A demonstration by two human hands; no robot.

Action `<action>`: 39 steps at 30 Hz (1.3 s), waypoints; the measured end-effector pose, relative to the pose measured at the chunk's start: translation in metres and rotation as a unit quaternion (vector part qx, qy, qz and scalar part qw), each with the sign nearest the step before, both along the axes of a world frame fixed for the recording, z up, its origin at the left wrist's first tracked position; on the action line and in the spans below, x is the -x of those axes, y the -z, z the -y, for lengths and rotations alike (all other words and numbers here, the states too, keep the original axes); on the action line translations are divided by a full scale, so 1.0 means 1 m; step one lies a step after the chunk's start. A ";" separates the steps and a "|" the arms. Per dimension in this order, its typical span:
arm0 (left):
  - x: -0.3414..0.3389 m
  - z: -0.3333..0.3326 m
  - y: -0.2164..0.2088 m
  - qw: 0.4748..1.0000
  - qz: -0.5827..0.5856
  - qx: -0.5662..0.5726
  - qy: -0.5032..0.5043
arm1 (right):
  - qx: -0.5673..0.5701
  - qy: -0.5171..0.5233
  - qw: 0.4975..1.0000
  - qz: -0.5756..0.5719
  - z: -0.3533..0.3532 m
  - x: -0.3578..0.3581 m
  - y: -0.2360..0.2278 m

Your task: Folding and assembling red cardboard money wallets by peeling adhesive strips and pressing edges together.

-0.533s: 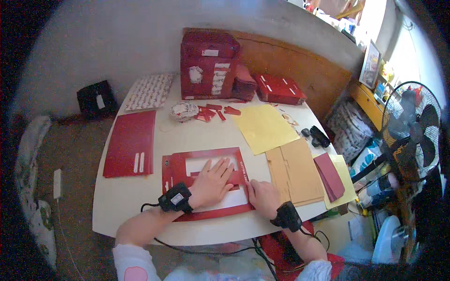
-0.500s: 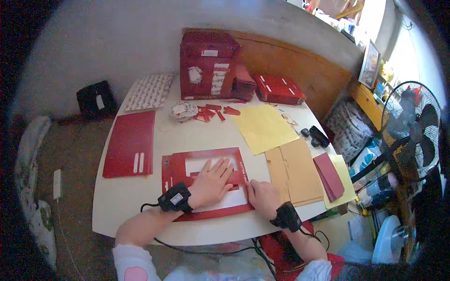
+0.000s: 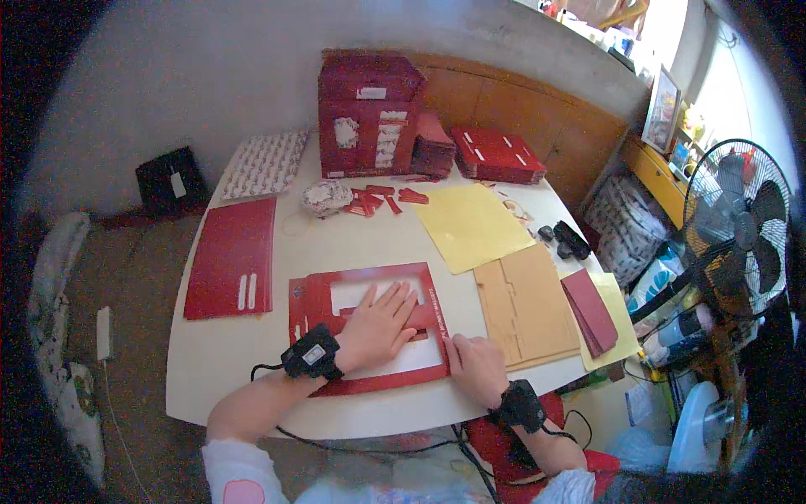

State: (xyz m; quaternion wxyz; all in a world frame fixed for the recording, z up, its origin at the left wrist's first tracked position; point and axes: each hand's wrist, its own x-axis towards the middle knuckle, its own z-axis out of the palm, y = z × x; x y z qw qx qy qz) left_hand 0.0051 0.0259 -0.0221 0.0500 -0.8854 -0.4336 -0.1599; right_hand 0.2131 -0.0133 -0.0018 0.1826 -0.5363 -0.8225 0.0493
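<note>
A red cardboard sheet [image 3: 312, 294] with cut-out windows lies flat on the table in front of me. Across its middle bar rests my left hand [image 3: 378, 326], fingers stretched out and palm down. My right hand [image 3: 477, 365] is at the sheet's right edge, by a strip with white print. Its fingers are curled, with the thumb side touching that edge; the inside of the hand is hidden. Both wrists carry black cabled devices. Tan cardboard pieces [image 3: 529, 307] lie just beyond the right hand.
Left of the sheet lies a dark red stack [image 3: 231, 260]. Behind stand a tall red box [image 3: 367, 126], a flat red pile [image 3: 499, 156], a tape ball [image 3: 326, 199] and red scraps [image 3: 367, 202]. A yellow sheet [image 3: 470, 227] lies right of centre; a fan [image 3: 739, 227] stands far right.
My right hand has slid a little towards me along the sheet's right edge, and more of the printed strip shows. My left hand stays in place.
</note>
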 end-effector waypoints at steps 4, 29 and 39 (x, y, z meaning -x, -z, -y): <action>-0.002 0.000 0.000 1.000 0.011 0.009 -0.001 | 0.011 -0.009 1.000 0.012 0.009 -0.006 0.004; -0.001 0.000 0.001 1.000 0.017 0.006 -0.002 | -0.043 -0.029 0.998 -0.048 0.014 -0.012 0.002; -0.001 -0.002 0.004 1.000 0.012 -0.003 -0.004 | -0.083 -0.029 0.996 0.007 0.015 -0.009 0.007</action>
